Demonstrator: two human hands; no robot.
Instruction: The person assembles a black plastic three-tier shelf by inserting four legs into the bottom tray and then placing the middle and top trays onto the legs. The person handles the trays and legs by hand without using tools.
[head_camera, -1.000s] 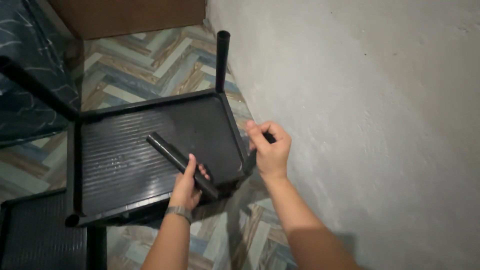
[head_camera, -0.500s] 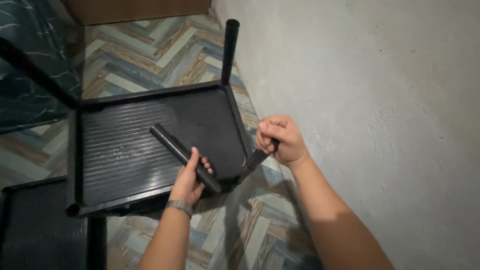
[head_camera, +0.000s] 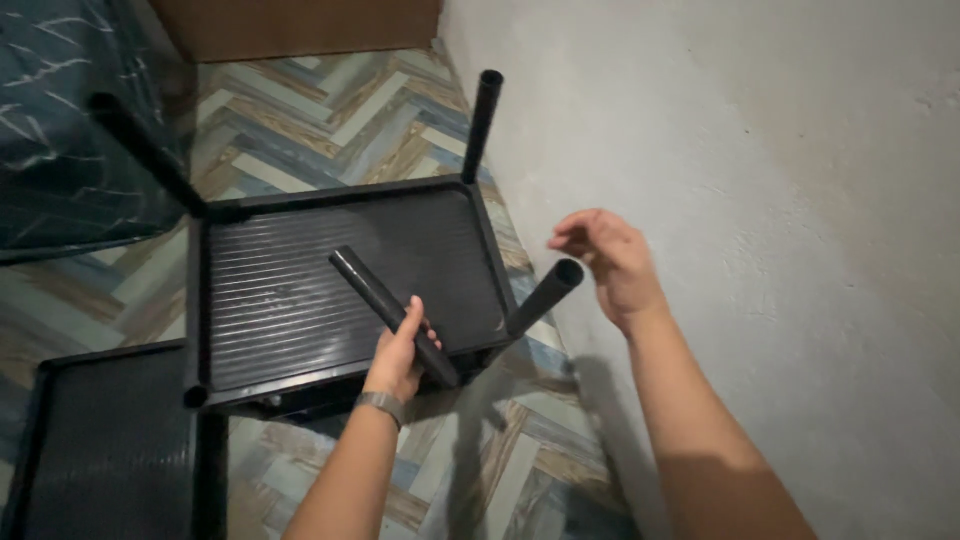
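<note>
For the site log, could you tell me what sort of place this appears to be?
Probably a room in a home, at a corner: herringbone-patterned floor, bare plastered wall, and a black plastic shelf being handled on the floor, with a black tube in the left hand.

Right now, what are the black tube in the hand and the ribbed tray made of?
The black tube in the left hand looks like matte plastic: hollow open end, dull even sheen. The ribbed tray seems moulded plastic too, with fine ridges and soft glare. Painted metal can't be ruled out.

Dim indoor light, a brighter wash on the wall (head_camera: 760, 200), soft shadows, slight overall blur.
</note>
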